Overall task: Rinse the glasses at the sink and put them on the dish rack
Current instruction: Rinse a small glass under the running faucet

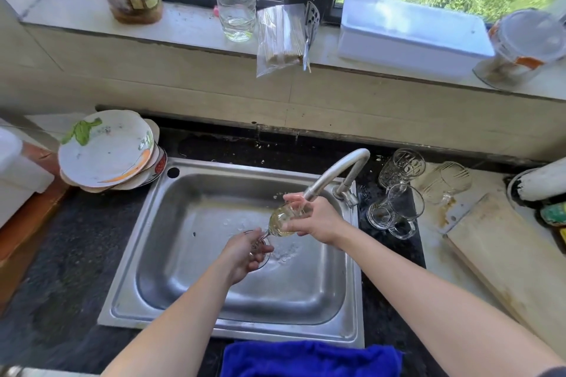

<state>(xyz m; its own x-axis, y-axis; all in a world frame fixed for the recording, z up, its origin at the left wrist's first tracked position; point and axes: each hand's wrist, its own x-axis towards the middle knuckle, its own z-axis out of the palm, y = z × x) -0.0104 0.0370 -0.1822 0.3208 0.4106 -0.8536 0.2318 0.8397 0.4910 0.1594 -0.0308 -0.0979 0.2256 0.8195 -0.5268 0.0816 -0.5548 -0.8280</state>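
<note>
Blue cloth [309, 358]; left hand [245, 254], right hand [320, 220] grip one wineglass [280, 220]; three glasses [401, 167] nearby.

Left of the silver-grey steel sink [355, 300], a round white plate [104, 150] carries a green leaf and orange streak; a bright blue cloth [309, 358] borders the sink's near rim.

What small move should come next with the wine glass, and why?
Probably turn the wine glass under the faucet so water reaches all sides: the right hand grips its bowl at the spout, and the left hand holds its foot over the sink.
</note>
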